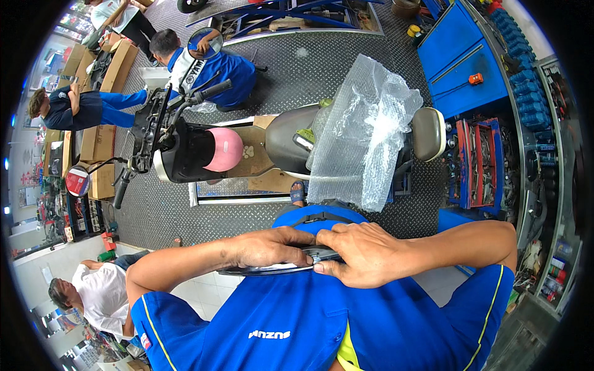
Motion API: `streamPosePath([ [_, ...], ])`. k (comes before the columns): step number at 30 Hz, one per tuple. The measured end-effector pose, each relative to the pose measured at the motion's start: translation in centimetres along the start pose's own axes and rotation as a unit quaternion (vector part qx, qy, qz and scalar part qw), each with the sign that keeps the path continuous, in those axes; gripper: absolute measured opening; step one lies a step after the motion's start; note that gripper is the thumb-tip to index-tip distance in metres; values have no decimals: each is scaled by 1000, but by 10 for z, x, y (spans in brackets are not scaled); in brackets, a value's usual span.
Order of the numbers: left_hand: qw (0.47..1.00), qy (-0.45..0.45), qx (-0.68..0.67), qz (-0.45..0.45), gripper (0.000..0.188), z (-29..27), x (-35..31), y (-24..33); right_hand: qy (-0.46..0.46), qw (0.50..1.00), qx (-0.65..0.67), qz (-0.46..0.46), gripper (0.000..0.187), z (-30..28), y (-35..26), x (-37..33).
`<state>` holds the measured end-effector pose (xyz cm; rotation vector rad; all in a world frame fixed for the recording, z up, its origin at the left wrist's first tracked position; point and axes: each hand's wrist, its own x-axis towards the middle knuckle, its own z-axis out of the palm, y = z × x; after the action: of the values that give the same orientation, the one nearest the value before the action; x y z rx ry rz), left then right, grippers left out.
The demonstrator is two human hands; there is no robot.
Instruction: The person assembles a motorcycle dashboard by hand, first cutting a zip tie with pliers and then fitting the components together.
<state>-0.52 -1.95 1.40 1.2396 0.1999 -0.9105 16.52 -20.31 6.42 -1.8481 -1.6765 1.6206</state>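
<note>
Close against my blue shirt I hold a long, thin, dark piece with a glossy pale edge [263, 269], seen nearly edge-on; its exact kind I cannot make out. My left hand [278, 246] is closed on its upper side, thumb along the rim. From the other end my right hand [362, 252] grips it, the thumb pressing near a small metallic spot between both hands. Most of the piece is hidden by my fingers. Beyond my hands stands a scooter [247, 145] with a pink helmet [226, 150] at its front and bubble wrap [365, 136] over its rear.
A person in blue [238, 80] crouches beyond the scooter. Others stand at the left, one in a white shirt [102, 290] nearby. On the right are a blue cabinet [458, 62] and a tool cart [479, 164]. Cardboard boxes [99, 145] line the left side.
</note>
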Motion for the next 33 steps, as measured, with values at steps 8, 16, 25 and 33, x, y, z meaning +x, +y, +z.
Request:
streamPosePath([
  [8, 1000, -2, -13, -4, 58, -1, 3, -7, -3, 1000, -5, -2, 49, 2, 4, 3],
  [16, 999, 36, 31, -1, 51, 1, -3, 9, 6, 1000, -20, -11, 52, 1, 7, 5],
  [25, 994, 89, 56, -23, 48, 4, -9, 11, 14, 1000, -26, 6, 56, 0, -8, 0],
  [33, 891, 321, 264, 181, 52, 20, -18, 15, 40, 999, 19, 24, 57, 6, 1, 0],
])
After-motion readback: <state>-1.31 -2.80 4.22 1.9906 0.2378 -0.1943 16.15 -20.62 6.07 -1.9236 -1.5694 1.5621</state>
